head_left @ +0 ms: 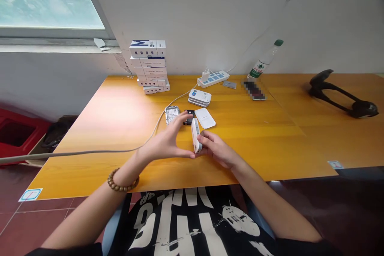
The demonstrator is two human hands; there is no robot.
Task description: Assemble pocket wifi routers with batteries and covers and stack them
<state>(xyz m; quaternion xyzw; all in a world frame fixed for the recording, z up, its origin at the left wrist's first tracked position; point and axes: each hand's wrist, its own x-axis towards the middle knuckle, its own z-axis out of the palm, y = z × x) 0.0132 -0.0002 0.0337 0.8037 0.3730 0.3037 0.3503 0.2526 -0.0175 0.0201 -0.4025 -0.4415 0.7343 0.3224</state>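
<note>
My right hand point(216, 150) grips a slim white pocket-sized device point(196, 135) with rounded corners, standing on edge above the table. To its left, my left hand point(168, 139) is open in a wide C shape, its thumb tip close to the device's lower end; whether they touch I cannot tell. Beyond the hands lie a white back cover point(205, 118), a black battery point(189, 117) partly hidden by my left fingers, and an opened device body point(172, 115) with a printed label. Several similar white devices point(199, 97) are stacked just behind these parts.
White boxes point(150, 63) form a tall stack at the back left. A cable point(120, 151) crosses the table from a power strip point(213, 79). Farther right are a card point(229, 84), a water bottle point(261, 64), a blurred-out phone point(254, 90) and a black stand-like object point(342, 96).
</note>
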